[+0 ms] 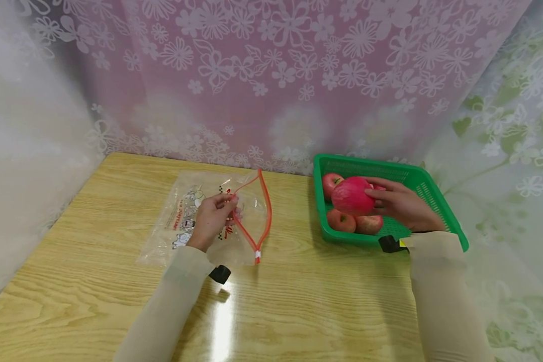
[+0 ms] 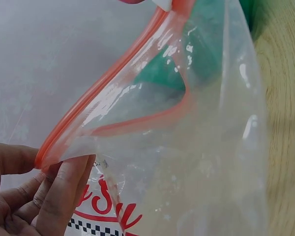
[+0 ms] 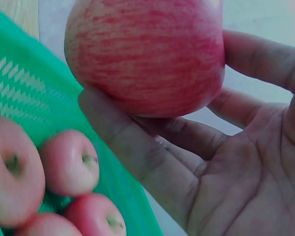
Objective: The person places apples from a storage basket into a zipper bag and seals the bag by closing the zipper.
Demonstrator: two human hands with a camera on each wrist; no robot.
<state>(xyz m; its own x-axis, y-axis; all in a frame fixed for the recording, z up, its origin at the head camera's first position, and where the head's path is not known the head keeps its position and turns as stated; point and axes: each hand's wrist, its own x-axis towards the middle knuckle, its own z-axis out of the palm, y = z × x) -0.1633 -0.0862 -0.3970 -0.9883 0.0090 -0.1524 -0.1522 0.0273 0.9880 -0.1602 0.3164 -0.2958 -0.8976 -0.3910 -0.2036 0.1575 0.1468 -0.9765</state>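
Observation:
My left hand (image 1: 212,218) pinches the orange zip edge of a clear zip bag (image 1: 165,226) lying on the table. The bag's mouth (image 2: 137,125) gapes, with its zip edges spread apart; a white slider (image 1: 257,254) sits at the near end. Printed cartoon figures and red lettering (image 2: 105,196) mark the film. Over a green basket (image 1: 418,176), my right hand (image 1: 404,203) grips a red apple (image 1: 354,196), fingers and thumb around its sides. In the right wrist view that apple (image 3: 147,54) is lifted above other apples (image 3: 71,162) in the basket.
A wooden table (image 1: 294,291) bears both the bag and the basket, bag at left, basket at right. Behind them hangs a pink floral curtain (image 1: 253,65), and a pale leafy one (image 1: 507,151) borders the right side.

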